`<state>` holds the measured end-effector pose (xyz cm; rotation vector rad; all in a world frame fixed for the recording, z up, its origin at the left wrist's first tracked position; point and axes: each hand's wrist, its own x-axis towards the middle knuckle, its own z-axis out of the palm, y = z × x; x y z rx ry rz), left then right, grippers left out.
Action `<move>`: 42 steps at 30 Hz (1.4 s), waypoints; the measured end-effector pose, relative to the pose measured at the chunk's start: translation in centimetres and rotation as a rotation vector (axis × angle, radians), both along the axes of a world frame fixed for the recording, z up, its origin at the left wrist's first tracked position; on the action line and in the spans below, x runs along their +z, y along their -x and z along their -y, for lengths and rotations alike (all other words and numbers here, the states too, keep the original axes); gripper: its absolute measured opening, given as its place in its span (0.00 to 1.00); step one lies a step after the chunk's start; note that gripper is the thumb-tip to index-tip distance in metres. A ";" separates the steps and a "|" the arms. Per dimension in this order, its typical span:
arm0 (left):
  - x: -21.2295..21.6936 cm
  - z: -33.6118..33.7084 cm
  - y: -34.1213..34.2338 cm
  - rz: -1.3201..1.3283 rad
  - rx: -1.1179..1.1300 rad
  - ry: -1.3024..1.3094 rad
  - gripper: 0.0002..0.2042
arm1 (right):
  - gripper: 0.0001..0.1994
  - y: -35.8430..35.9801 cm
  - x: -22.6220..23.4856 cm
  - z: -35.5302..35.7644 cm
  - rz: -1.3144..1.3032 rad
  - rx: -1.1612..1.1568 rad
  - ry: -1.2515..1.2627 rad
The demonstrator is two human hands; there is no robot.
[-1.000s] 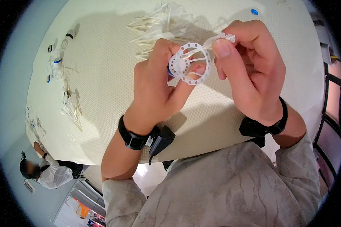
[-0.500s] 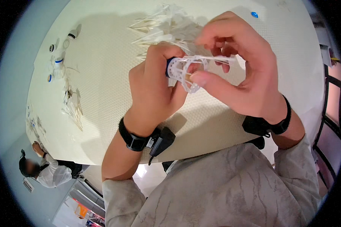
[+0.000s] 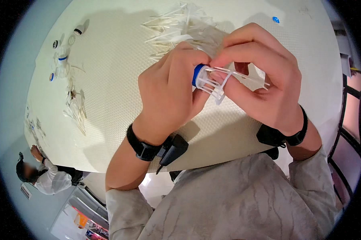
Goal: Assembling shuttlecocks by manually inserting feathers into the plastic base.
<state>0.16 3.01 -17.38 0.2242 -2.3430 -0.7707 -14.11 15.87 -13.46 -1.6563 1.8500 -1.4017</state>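
Observation:
My left hand [image 3: 164, 86] is closed around the cork end of a partly built shuttlecock, whose blue band [image 3: 197, 75] shows beside my fingers. Its open white plastic cage [image 3: 218, 94] points right. My right hand [image 3: 270, 78] pinches a thin white feather [image 3: 250, 79] where it meets the cage close to the blue band; the feather's tip sticks out to the right under my curled fingers. The exact contact of thumb and fingertip is partly hidden. Just beyond my hands, a pile of loose white feathers [image 3: 180, 27] lies on the table.
At the left of the textured cream table [image 3: 112, 92] are several shuttlecock pieces, including a blue-banded one [image 3: 62, 64], and a smaller heap of feathers [image 3: 76, 114]. A small blue object [image 3: 275, 19] lies at the far right. Another person [image 3: 48, 176] is at the table's left edge.
My right hand has moved in toward my left, its fingertips now at the base of the cage. The shuttlecock has shifted right and tilted, showing more blue band.

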 end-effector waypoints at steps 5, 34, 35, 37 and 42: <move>-0.4 0.0 0.3 -0.038 -0.002 0.006 0.16 | 0.10 0.1 0.2 -0.1 -0.016 0.006 -0.013; -0.2 -0.5 0.6 -0.039 0.031 0.075 0.17 | 0.11 -0.4 0.2 -0.1 -0.063 -0.045 0.023; -0.2 -0.4 0.6 -0.039 0.030 0.075 0.17 | 0.11 -0.4 0.2 -0.1 -0.055 -0.046 0.018; -0.2 -0.4 0.6 -0.023 0.011 0.085 0.17 | 0.11 -0.4 0.0 -0.2 -0.050 -0.045 0.023; -0.4 -0.5 0.6 -0.011 0.004 0.085 0.18 | 0.11 -0.4 -0.2 -0.2 -0.078 -0.059 0.039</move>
